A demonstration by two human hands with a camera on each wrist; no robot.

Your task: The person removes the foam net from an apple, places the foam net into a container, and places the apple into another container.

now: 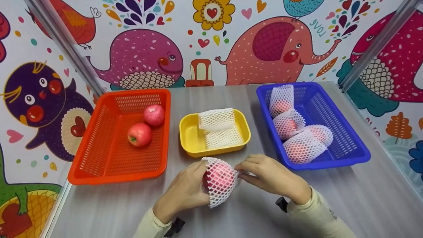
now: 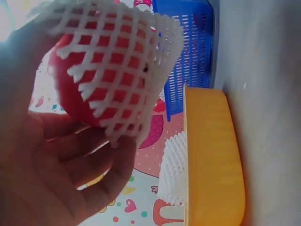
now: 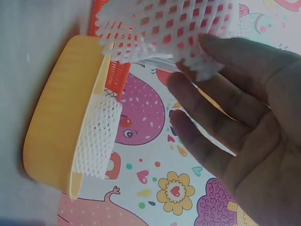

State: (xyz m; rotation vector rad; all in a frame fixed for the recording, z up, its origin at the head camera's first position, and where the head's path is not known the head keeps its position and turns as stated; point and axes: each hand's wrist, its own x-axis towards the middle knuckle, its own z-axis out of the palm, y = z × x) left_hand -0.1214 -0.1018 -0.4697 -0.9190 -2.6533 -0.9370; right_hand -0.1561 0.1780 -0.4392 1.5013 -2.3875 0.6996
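Observation:
A red apple [image 1: 220,177] is held up in front of the yellow bin, with a white foam net [image 2: 117,61] drawn over most of it. My left hand [image 1: 186,186] grips the apple from the left, fingers curled round its side and the net's edge. From the right, my right hand [image 1: 269,173] pinches the gathered end of the net between thumb and index finger. In the right wrist view the other fingers [image 3: 207,103] of that hand are spread below the net. Part of the apple's skin shows bare on the left, beside the left palm.
An orange basket [image 1: 119,180] at left holds two bare apples [image 1: 139,135]. The yellow bin [image 1: 214,152] in the middle contains white foam nets [image 1: 216,119]. At right, a blue basket [image 1: 347,132] holds several net-covered apples [image 1: 300,150]. Cartoon-printed walls [image 1: 205,19] enclose the table.

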